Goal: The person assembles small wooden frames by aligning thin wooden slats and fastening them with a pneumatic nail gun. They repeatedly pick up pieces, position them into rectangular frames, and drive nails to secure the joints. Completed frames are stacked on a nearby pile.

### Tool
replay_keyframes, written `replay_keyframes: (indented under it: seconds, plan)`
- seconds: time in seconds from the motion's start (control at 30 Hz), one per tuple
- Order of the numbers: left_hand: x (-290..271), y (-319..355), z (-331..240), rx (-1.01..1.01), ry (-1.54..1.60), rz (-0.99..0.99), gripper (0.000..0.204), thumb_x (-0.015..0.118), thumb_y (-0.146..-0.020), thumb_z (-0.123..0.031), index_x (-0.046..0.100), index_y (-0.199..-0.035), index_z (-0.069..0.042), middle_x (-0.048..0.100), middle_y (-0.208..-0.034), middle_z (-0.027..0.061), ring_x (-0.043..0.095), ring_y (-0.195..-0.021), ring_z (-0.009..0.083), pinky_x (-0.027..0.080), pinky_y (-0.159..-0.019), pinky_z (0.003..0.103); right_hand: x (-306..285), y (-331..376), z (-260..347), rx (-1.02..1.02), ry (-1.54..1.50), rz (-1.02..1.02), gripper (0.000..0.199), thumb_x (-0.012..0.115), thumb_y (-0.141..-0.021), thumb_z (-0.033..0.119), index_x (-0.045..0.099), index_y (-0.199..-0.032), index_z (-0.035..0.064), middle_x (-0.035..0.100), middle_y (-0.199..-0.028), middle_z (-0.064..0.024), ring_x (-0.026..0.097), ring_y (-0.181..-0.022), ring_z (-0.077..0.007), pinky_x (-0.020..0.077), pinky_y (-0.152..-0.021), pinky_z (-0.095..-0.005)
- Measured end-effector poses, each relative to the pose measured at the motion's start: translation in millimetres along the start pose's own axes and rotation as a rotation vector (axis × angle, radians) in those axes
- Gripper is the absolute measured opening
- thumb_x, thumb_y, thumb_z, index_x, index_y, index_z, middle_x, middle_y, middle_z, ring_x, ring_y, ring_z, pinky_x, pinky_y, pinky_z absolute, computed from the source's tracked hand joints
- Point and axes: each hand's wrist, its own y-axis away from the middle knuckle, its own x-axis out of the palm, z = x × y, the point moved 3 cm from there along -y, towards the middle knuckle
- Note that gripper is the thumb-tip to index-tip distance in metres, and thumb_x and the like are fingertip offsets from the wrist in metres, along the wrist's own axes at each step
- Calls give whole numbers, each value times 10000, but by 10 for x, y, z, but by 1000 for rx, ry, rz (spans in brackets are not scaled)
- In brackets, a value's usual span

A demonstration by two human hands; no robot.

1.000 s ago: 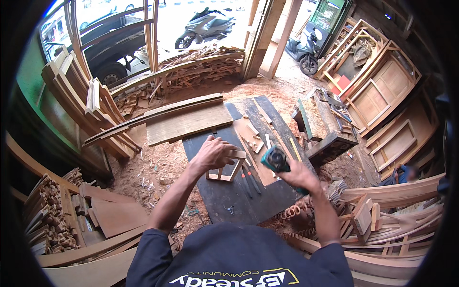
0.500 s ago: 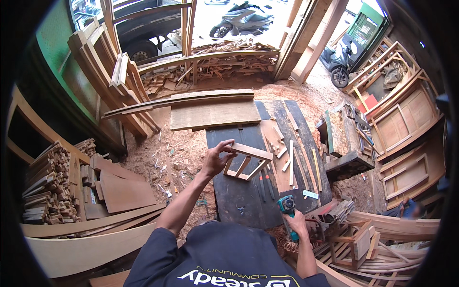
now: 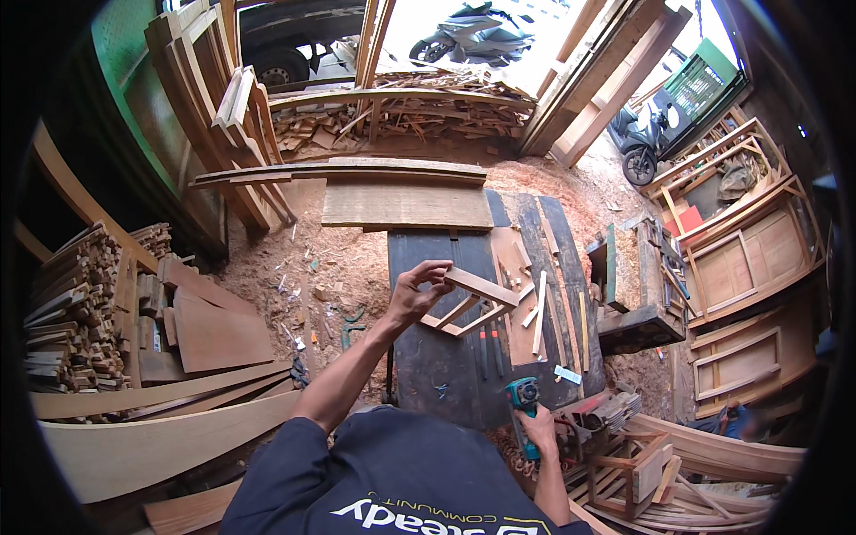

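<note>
My left hand (image 3: pixel 423 291) grips one corner of a small wooden frame (image 3: pixel 482 286) with inner crossbars. The frame is tilted over the dark workbench (image 3: pixel 464 379), its lower edge close to the surface; I cannot tell whether it touches. Low on the right, my right hand (image 3: pixel 539 428) is wrapped round the handle of a teal and black power tool (image 3: pixel 522 392), whose exact kind is unclear. Between the hands, two tools with red and dark handles (image 3: pixel 489 343) lie on the bench. Loose wood strips (image 3: pixel 540 312) and small offcuts are spread on its right part.
A wide plank (image 3: pixel 406 207) lies across the bench's far end. Stacked sticks (image 3: pixel 76 312) stand at left. On the right are a metal-edged stand (image 3: pixel 637 325), a machine (image 3: pixel 606 410) and a wooden stool-like frame (image 3: pixel 646 473). Shavings (image 3: pixel 553 183) cover the floor.
The wooden frame has turned and tilted in my left hand, moving slightly right. My right hand has shifted a little left and down with the power tool. The whole view has shifted slightly.
</note>
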Motion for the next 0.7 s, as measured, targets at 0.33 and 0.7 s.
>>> replay_keyframes:
  seconds: [0.33,0.7]
  plan:
    - [37,74,-16,40,-76,-42,462,744,-865,-2,551,-1282,-54,759,-953,113,730,-924,179,581,-817,317,510,-164,-417,-37,516,-159,766,790,-778,127,443,-1452,21,606,-1055,-181,612,-1024,-375,510,-870,-477]
    - [30,330,51,-50,-49,-25,321,709,-905,-26,645,-1219,-10,766,-979,92,721,-923,145,580,-851,291,862,-177,-710,-258,538,-157,778,765,-772,107,415,-1456,-19,601,-1032,-162,598,-991,-348,478,-875,-455]
